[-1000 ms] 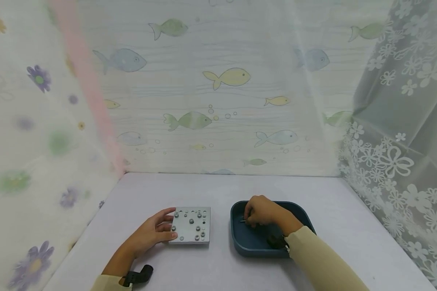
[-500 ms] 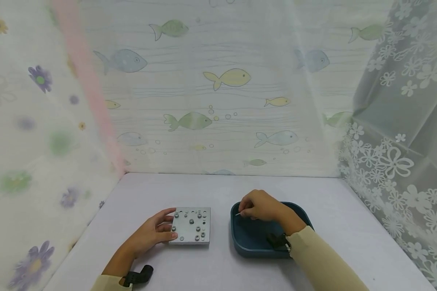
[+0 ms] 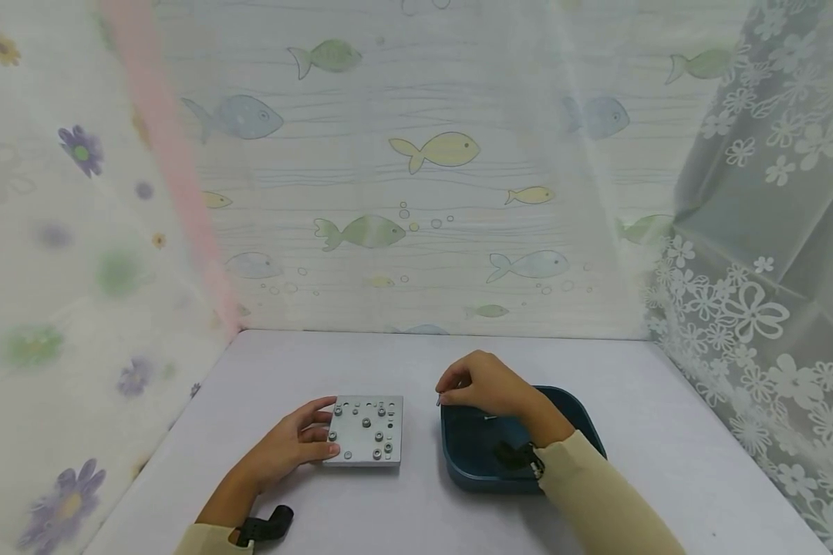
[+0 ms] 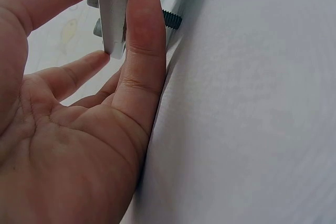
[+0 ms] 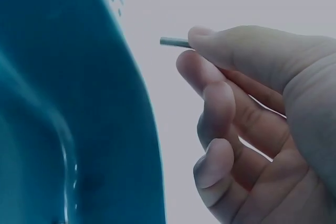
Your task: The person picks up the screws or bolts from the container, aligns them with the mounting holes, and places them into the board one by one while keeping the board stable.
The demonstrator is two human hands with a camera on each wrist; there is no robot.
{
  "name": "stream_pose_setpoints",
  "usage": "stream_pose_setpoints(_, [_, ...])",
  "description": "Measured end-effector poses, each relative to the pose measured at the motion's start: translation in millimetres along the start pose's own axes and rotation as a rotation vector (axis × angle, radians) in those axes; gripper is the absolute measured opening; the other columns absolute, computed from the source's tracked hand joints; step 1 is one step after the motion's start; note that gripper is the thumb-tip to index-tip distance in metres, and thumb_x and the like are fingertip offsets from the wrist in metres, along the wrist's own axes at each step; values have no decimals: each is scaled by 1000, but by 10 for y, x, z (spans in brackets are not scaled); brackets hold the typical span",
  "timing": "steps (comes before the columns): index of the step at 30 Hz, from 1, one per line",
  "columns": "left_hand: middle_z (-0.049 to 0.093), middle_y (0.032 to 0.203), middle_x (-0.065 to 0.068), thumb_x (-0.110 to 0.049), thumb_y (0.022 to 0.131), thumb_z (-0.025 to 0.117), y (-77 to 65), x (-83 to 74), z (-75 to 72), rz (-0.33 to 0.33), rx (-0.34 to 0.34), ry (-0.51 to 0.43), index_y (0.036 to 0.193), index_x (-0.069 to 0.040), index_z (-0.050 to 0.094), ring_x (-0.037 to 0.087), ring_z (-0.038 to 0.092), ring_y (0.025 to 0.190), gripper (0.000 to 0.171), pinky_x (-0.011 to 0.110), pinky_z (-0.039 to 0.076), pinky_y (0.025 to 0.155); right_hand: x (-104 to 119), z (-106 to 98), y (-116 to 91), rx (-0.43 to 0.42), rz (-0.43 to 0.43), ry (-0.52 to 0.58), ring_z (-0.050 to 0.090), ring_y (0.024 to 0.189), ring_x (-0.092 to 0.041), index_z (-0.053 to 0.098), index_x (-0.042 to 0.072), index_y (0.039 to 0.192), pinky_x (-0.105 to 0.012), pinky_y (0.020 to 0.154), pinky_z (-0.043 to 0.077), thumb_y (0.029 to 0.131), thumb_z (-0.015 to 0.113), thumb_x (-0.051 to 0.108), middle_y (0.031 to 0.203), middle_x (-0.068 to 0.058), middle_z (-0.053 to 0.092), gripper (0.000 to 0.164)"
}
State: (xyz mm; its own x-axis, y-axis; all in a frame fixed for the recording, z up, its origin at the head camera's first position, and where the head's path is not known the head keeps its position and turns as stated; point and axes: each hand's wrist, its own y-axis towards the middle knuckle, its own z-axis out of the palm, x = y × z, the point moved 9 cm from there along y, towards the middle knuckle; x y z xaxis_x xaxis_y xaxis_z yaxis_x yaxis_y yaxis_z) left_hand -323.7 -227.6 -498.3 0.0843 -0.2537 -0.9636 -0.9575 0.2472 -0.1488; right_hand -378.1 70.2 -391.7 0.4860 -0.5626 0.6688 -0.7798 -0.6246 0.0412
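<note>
My left hand holds a square metal plate by its left edge, the thumb at the near corner. Several socket head screws and some holes show on the plate's top. From the left wrist, dark threaded screw ends stick out beneath the plate. Between thumb and index finger, my right hand pinches a thin metal pin, one end free. That hand is at the far left corner of a dark blue bin, with the pin just outside the rim.
A small metal piece lies in the bin, partly hidden by the right forearm. The white table ends at a fish-print curtain behind. Flowered sheets hang at left and right.
The right hand has risen out of the bin and moved left past its rim, carrying the pin, which has tilted steeper. The left hand and the plate stay put.
</note>
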Motion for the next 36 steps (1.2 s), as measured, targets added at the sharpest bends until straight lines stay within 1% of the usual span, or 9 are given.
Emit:
stream_pose_setpoints(4, [48, 152, 18, -20, 83, 88, -2, -12, 1, 2, -3, -2, 161, -19, 35, 24, 65, 116, 94, 35, 58, 89, 82, 32, 61, -11, -27, 12, 68, 93, -8, 80, 32, 99, -32, 82, 57, 95, 77, 29, 91, 18, 76, 5])
stream_pose_setpoints(8, [48, 152, 18, -21, 83, 88, -5, -10, 4, -1, 0, -1, 161, -20, 34, 24, 65, 116, 95, 35, 58, 89, 147, 85, 120, -23, -43, 10, 67, 89, -10, 80, 28, 98, -31, 78, 56, 94, 78, 30, 89, 18, 75, 5])
stream_pose_setpoints(11, [48, 152, 18, -22, 83, 89, -3, -1, -3, -2, -1, 11, 161, -20, 34, 24, 65, 116, 95, 35, 58, 90, 186, 137, 160, -31, -37, 9, 66, 86, -11, 80, 27, 96, -32, 75, 55, 93, 79, 34, 87, 17, 74, 8])
stream_pose_setpoints(15, [48, 152, 18, -23, 83, 89, 5, 10, -7, -2, 3, 14, 161, -20, 34, 24, 65, 117, 95, 35, 58, 91, 247, 205, 205, -51, -28, 5, 65, 82, -12, 80, 30, 92, -32, 70, 54, 91, 80, 37, 84, 17, 73, 8])
stream_pose_setpoints(22, [48, 152, 17, -25, 81, 90, -5, -1, -5, -15, -3, 18, 160, -21, 35, 23, 64, 118, 96, 33, 57, 92, 326, 323, 251, -97, -8, 1, 58, 69, -12, 80, 30, 92, -29, 60, 49, 90, 81, 36, 78, 13, 69, 6])
stream_pose_setpoints(26, [48, 152, 17, -24, 82, 89, -9, -21, 1, -11, 1, 23, 161, -21, 35, 23, 65, 117, 96, 33, 57, 92, 349, 365, 260, -141, 7, -18, 56, 70, -12, 80, 29, 93, -28, 59, 48, 90, 81, 34, 78, 12, 66, 6])
stream_pose_setpoints(30, [48, 152, 18, -23, 82, 89, -4, -22, -5, -1, 1, 26, 161, -20, 34, 23, 64, 117, 95, 33, 56, 92, 356, 416, 264, -187, 34, -24, 54, 74, -14, 80, 29, 90, -28, 57, 44, 89, 82, 33, 77, 9, 61, 4])
stream_pose_setpoints(36, [48, 152, 18, -22, 83, 88, -2, -7, -13, 2, 1, 22, 161, -20, 35, 24, 65, 115, 94, 33, 57, 90, 377, 554, 274, -192, 97, -29, 53, 79, -15, 82, 27, 90, -28, 56, 42, 89, 83, 31, 76, 6, 59, 4])
